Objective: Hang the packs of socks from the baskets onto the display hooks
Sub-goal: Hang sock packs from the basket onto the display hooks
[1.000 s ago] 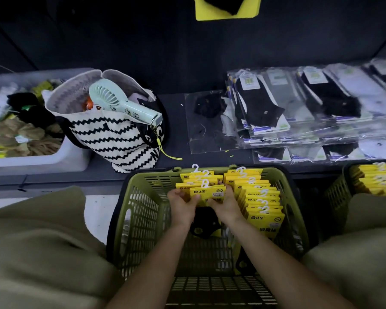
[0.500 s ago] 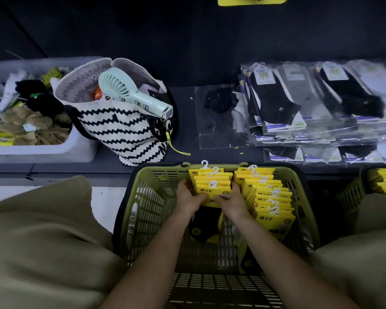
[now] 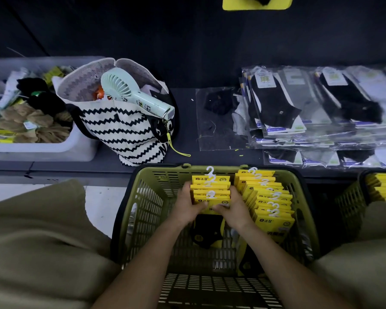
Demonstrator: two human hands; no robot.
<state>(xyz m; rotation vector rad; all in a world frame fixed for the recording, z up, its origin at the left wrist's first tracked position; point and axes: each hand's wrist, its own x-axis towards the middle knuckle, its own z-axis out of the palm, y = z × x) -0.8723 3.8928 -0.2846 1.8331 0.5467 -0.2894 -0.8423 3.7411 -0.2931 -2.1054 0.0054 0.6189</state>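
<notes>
Yellow card headers fill the grasp. The left hand [image 3: 187, 208] and the right hand [image 3: 232, 208] clamp a short stack of yellow-headed sock packs [image 3: 211, 194] from either side. The fingers curl round its edges and the thumbs lie on the front pack, almost touching. A second ago the thumbs sat further apart and the left fingers were at the stack's corner. The hands have since closed in and squared the packs together, at the same spot.

The stack stands at the far end of the olive-green slatted plastic basket [image 3: 152, 197], with white plastic hanger hooks [image 3: 210, 171] poking up. The headers read "达足" beside a small square logo. Just right of it, a longer row of the same yellow packs [image 3: 270, 201] leans in the same basket. Below the hands a black sock [image 3: 206, 230] shows; whether it belongs to the held stack cannot be told.

A second green basket [image 3: 350, 197] at the right edge holds more yellow packs. On the dark shelf beyond, clear-bagged black socks [image 3: 274, 103] carry a label with "麻". To their left, a black-and-white zigzag tote bag [image 3: 120, 130] holds a mint-green handheld fan [image 3: 134, 94], beside a white plastic tub [image 3: 42, 150] of loose socks.
</notes>
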